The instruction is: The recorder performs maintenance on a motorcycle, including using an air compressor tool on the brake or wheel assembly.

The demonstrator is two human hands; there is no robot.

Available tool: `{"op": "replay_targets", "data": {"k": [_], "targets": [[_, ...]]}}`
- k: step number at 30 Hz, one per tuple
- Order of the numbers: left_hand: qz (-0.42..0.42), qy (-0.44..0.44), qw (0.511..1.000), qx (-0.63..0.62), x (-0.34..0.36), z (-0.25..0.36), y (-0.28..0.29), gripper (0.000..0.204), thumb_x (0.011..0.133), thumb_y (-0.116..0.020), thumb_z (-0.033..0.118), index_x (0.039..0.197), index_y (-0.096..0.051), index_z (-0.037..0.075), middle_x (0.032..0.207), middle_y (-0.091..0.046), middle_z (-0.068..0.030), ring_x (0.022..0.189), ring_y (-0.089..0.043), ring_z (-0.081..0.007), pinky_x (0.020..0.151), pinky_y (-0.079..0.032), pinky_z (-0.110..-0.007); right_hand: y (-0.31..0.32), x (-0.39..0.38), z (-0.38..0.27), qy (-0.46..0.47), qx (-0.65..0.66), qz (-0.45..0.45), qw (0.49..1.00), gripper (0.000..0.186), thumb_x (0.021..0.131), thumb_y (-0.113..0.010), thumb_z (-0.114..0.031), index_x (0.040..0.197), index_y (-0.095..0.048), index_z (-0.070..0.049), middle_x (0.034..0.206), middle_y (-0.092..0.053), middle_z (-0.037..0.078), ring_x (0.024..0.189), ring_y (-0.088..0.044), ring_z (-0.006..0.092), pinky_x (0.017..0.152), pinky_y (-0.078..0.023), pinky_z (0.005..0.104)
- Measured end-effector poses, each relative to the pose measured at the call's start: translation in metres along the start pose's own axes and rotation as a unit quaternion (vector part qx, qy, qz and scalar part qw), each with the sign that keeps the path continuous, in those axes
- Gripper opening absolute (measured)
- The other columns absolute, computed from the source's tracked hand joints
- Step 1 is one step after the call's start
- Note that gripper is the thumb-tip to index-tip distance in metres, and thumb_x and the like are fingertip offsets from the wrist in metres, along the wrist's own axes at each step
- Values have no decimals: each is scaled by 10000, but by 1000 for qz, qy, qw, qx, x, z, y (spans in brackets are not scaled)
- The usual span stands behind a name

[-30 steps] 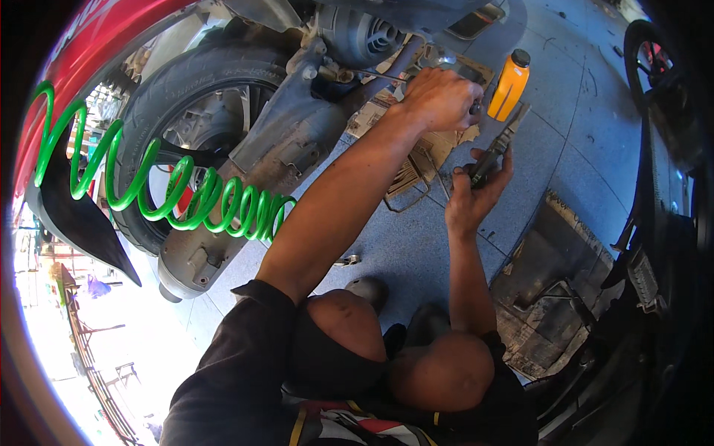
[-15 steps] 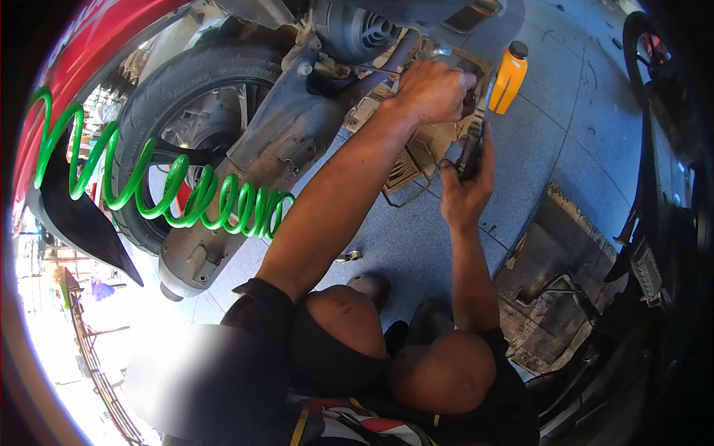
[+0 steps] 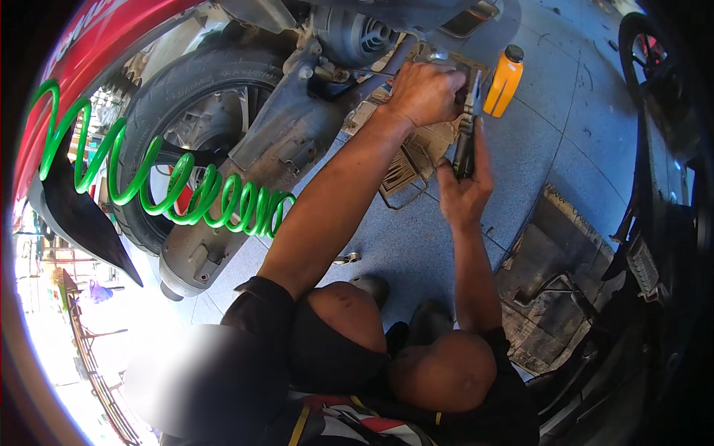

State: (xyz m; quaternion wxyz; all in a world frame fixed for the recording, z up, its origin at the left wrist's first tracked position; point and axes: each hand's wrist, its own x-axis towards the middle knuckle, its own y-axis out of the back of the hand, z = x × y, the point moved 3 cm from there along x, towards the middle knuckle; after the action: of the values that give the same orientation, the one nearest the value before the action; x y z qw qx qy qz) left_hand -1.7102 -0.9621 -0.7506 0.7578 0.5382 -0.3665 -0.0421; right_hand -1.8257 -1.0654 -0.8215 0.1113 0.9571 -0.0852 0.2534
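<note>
My left hand (image 3: 425, 93) is closed beneath the scooter's engine side, its fingers curled round a small dark piece that is mostly hidden. My right hand (image 3: 466, 186) grips a dark-handled tool (image 3: 465, 141) with a slim grey metal end pointing up and away, right beside the left fingers. What exact kind of tool it is I cannot make out. Under both hands lies a worn piece of cardboard (image 3: 435, 141). A yellow bottle with a black cap (image 3: 503, 85) stands just right of the tool.
At left is a red scooter (image 3: 82, 44) with its rear wheel (image 3: 137, 141) and grey engine case (image 3: 256, 152). A green coiled hose (image 3: 178, 186) stretches to my left forearm. Another cardboard sheet (image 3: 535, 297) carries a bent metal bar. A second two-wheeler (image 3: 651, 245) stands at right.
The tool in my right hand has turned more upright, and that hand has shifted slightly left. My left hand has moved a little left and stays closed.
</note>
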Motion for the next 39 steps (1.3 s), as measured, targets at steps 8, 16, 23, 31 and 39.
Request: {"op": "replay_targets", "data": {"k": [8, 16, 23, 31, 39], "targets": [[64, -17, 998, -12, -5, 0, -3, 200, 663, -734, 270, 701, -604, 124, 694, -619, -18, 667, -647, -258, 562, -495, -416, -5, 1, 11, -47, 102, 47, 993, 776, 713, -589, 71, 1418, -263, 87, 1313, -441, 217, 1176, -508, 303, 1021, -406, 385], [130, -27, 991, 28, -14, -15, 1, 170, 636, -720, 219, 725, -594, 147, 743, -610, -13, 672, -643, -222, 529, -500, -371, 4, 1, 15, 3, 87, 75, 993, 758, 750, -612, 53, 1439, -304, -11, 1180, -525, 138, 1004, -538, 213, 855, -471, 310], [103, -151, 983, -20, -66, 75, -13, 178, 662, -643, 186, 812, -566, 131, 793, -539, -28, 799, -575, -204, 572, -475, -342, 49, -39, 90, -103, -260, 47, 959, 708, 836, -665, -215, 1449, -323, -124, 1261, -483, 277, 1073, -546, 375, 881, -483, 444], [-191, -308, 924, -120, -237, 148, -80, 178, 798, -570, 254, 834, -585, 81, 846, -535, -54, 865, -512, -232, 841, -380, -422, 76, -60, 138, -217, -583, -113, 775, 459, 847, -647, -293, 1258, -541, -117, 1115, -589, 200, 1010, -596, 365, 840, -499, 445], [-177, -269, 934, -152, -316, 141, -87, 365, 798, -593, 252, 1107, -565, 59, 1060, -546, -130, 1053, -488, -270, 913, -368, -432, -114, 77, -8, 272, -329, -185, 885, 274, 834, -546, -141, 1101, -602, -115, 976, -644, 117, 688, -674, 301, 592, -557, 418]]}}
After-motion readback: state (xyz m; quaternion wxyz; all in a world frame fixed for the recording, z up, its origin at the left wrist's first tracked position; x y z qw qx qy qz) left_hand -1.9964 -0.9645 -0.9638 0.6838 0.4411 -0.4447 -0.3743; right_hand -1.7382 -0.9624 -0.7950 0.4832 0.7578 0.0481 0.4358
